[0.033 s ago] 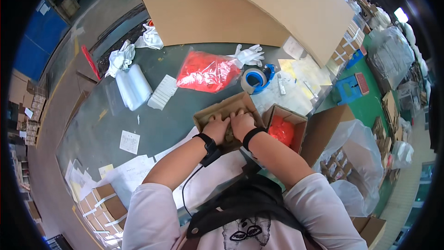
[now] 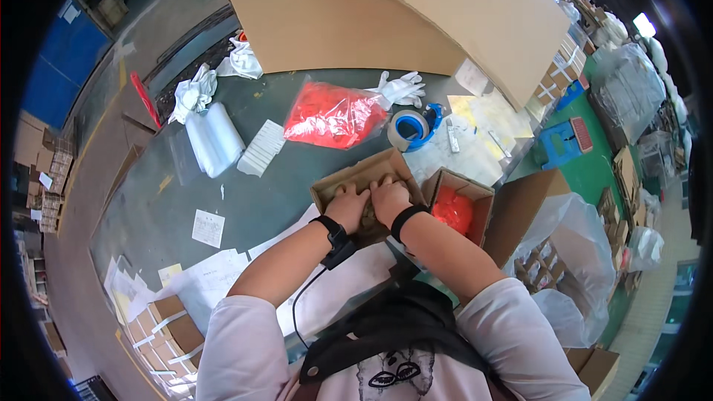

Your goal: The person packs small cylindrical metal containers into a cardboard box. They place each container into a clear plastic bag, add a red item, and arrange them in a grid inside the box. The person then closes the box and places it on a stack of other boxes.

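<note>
Small open cardboard box [image 2: 362,178] near the front edge of the green table [image 2: 260,200], long axis slanting from lower left up to upper right, tilted across the body line. Both hands inside it, side by side and touching: left hand [image 2: 347,206] over the near left part, right hand [image 2: 388,197] over the middle, fingers curled down onto brownish contents too small to make out. Cannot tell whether either grip is closed on anything or only pressing. Neither hand clearly nearer; box directly beneath both, its far flap beyond the knuckles. Just right of it, touching, a second open box [image 2: 475,191] with red pieces inside. Beyond, a bag of red parts [image 2: 330,113], a tape dispenser [image 2: 411,126], white gloves [image 2: 401,87], and a large cardboard sheet [image 2: 386,11] at the back.
</note>
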The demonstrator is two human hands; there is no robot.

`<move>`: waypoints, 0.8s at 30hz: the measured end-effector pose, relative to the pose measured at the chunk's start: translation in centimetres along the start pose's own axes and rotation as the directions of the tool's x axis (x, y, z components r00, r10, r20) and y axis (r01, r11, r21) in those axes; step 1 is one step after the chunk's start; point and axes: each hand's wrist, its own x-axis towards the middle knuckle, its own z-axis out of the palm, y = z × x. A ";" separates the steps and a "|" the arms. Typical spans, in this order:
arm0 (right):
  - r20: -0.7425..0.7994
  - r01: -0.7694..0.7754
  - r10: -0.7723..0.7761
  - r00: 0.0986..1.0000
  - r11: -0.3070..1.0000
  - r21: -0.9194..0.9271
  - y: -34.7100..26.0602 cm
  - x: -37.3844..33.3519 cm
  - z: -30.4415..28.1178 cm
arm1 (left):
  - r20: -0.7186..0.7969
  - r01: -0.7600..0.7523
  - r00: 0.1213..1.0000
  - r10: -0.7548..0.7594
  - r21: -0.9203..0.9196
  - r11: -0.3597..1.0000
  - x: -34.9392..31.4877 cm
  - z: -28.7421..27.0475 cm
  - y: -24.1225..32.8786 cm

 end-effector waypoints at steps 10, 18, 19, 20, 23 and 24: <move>-0.074 0.350 -0.360 0.930 0.929 -0.122 2.0 1.6 0.3 | -0.051 -0.002 0.999 0.000 -0.039 0.999 -1.2 -1.7 0.9; -0.206 0.280 -0.220 0.953 0.903 0.327 3.1 0.3 -2.8 | -0.188 0.183 0.963 -0.192 -0.063 0.981 0.6 -0.1 1.2; -0.209 0.276 -0.208 0.956 0.882 0.383 3.6 -1.5 -3.9 | -0.154 0.161 0.974 -0.165 -0.041 0.986 0.8 0.1 1.0; -0.350 0.372 -0.205 0.914 0.770 0.519 4.6 -3.2 -4.2 | -0.120 0.129 0.984 -0.130 -0.017 0.991 1.1 0.2 1.0; -0.530 0.547 -0.138 0.836 0.279 0.790 9.1 -13.1 -6.0 | -0.132 0.091 0.987 -0.092 -0.017 0.996 0.9 -1.6 2.6; -0.372 0.381 -0.166 0.913 0.025 0.924 10.3 -18.2 -7.9 | -0.079 0.131 0.988 -0.132 -0.020 0.991 0.8 -2.0 2.2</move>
